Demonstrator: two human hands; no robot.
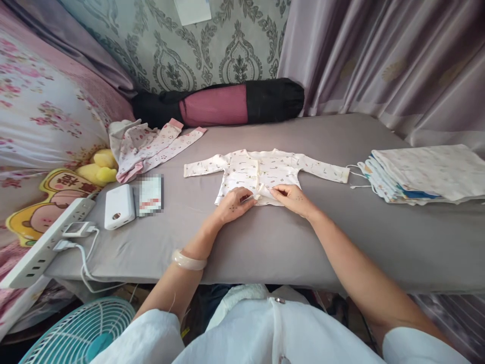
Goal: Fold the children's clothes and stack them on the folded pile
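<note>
A small white baby shirt [242, 169] with a tiny print lies face up on the grey-covered surface, its sleeves spread out to both sides. Down the middle of its front runs a pale yellow edging. At the lower front, my left hand [235, 205] pinches the cloth near the hem, thumb and fingers close together. Just to the right, my right hand [294, 198] grips the other front edge, lifting it slightly. A narrow gap separates the two hands. My fingers partly hide the hem and any fastening there.
Folded baby clothes [428, 174] are stacked at the right. Printed baby clothing [146, 146] lies at the back left, near a white power bank [119, 207] and a power strip [49, 242] with cables. A black and maroon roll [215, 105] lies along the wall. A fan [83, 333] stands below left.
</note>
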